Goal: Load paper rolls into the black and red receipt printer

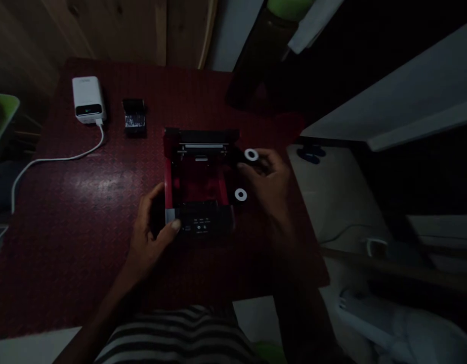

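Note:
A small red and black printer [198, 222] stands on the table with its lid raised and its red inner bay exposed. My left hand [152, 230] grips its front left corner, with the thumb on top of the button panel. Just right of the printer, my right hand [269, 177] pinches a dark piece with a white ring [251, 148] on its end. Below that, a second white ring [241, 188] on a dark piece sits beside the printer's right side. Dim light hides the shape of both dark pieces.
On the dark red table [104, 242], a white power bank [86, 93] has a white cable [66, 159] plugged in. A small black object with shiny film [134, 121] lies nearby. A dark post [252, 60] rises behind the table. Dark slippers [311, 153] are on the floor at right.

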Action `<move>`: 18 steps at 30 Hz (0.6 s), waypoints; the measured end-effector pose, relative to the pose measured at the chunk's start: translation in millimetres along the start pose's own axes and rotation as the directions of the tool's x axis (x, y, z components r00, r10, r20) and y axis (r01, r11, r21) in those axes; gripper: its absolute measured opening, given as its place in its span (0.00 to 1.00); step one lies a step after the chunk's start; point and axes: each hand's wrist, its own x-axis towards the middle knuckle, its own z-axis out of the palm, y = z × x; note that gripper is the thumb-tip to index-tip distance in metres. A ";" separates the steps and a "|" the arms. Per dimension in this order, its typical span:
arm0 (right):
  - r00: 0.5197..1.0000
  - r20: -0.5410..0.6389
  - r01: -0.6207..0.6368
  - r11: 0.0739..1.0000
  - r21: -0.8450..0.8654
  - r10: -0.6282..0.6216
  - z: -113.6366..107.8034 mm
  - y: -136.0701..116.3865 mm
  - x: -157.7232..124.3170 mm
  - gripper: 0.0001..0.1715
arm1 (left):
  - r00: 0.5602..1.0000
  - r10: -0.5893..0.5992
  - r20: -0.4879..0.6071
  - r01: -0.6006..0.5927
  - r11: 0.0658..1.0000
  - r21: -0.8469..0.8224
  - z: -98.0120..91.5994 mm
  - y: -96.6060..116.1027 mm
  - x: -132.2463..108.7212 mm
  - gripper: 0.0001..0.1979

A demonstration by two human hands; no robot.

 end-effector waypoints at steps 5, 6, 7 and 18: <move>0.983 0.172 -0.070 0.997 0.026 0.065 8.9 18.2 -2.6 0.19 | 1.000 0.003 -0.007 -0.003 1.000 -0.009 0.5 1.1 -0.2 0.40; 0.980 0.185 -0.073 0.997 0.022 0.067 7.8 18.4 -3.2 0.19 | 1.000 0.010 -0.005 -0.010 1.000 -0.008 0.4 1.2 -0.3 0.39; 0.977 0.201 -0.076 0.997 0.019 0.070 6.4 18.1 -3.5 0.19 | 1.000 0.013 0.001 -0.013 1.000 -0.008 0.3 1.4 -0.2 0.38; 0.949 0.300 -0.091 0.996 -0.025 0.094 -22.0 10.3 -14.7 0.29 | 0.999 0.029 0.017 -0.030 1.000 0.002 -0.1 2.4 1.9 0.36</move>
